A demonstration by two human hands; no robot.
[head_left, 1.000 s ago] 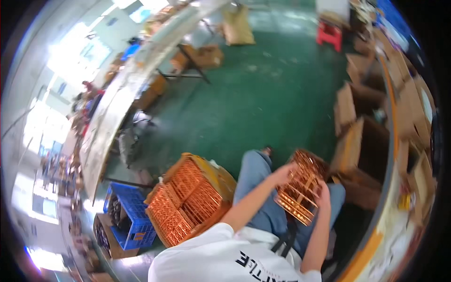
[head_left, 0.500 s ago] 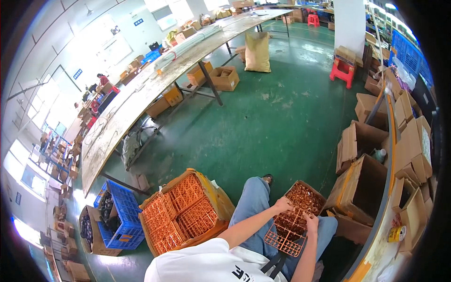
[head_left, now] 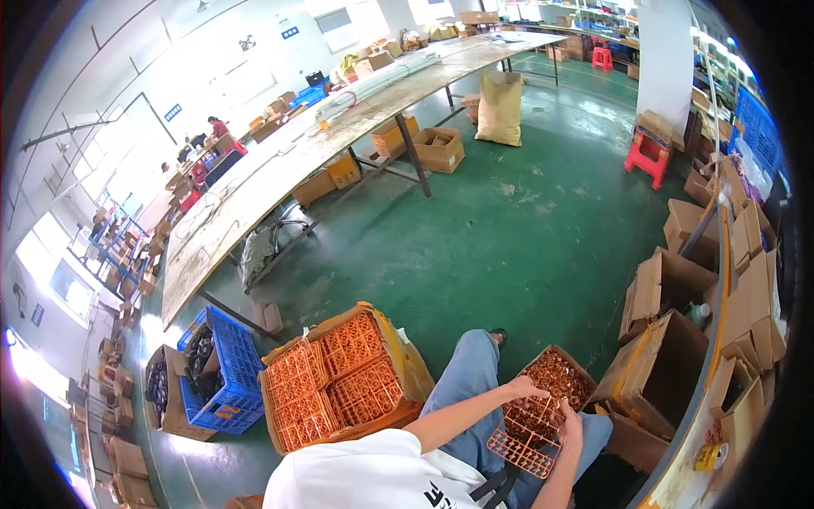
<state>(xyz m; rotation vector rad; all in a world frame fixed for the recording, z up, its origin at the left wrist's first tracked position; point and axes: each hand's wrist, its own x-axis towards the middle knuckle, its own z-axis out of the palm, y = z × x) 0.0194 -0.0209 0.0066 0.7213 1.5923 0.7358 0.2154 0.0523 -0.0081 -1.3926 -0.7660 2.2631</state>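
Note:
An orange plastic sprue frame (head_left: 519,451) with a grid of thin bars lies tilted over my lap, in front of a cardboard box. My left hand (head_left: 527,388) has its fingers closed at the far edge of the frame. At the right side my right hand (head_left: 571,426) grips the same frame. Behind and beneath it, the open box holds many small copper-orange pieces (head_left: 561,373). Whatever lies between my fingertips is too small to make out.
Left of my knee stands a big carton (head_left: 407,360) packed with stacked orange sprue frames (head_left: 365,386). Further left is a blue crate (head_left: 233,373) with dark items. A long table (head_left: 280,178) stands ahead; open cartons (head_left: 649,360) line my right, and a red stool (head_left: 647,159) stands beyond.
The whole view has shifted, so the scene sits further right. Both hands stay at the sprue frame, with the fingers of my left hand stretched a little further along its far edge.

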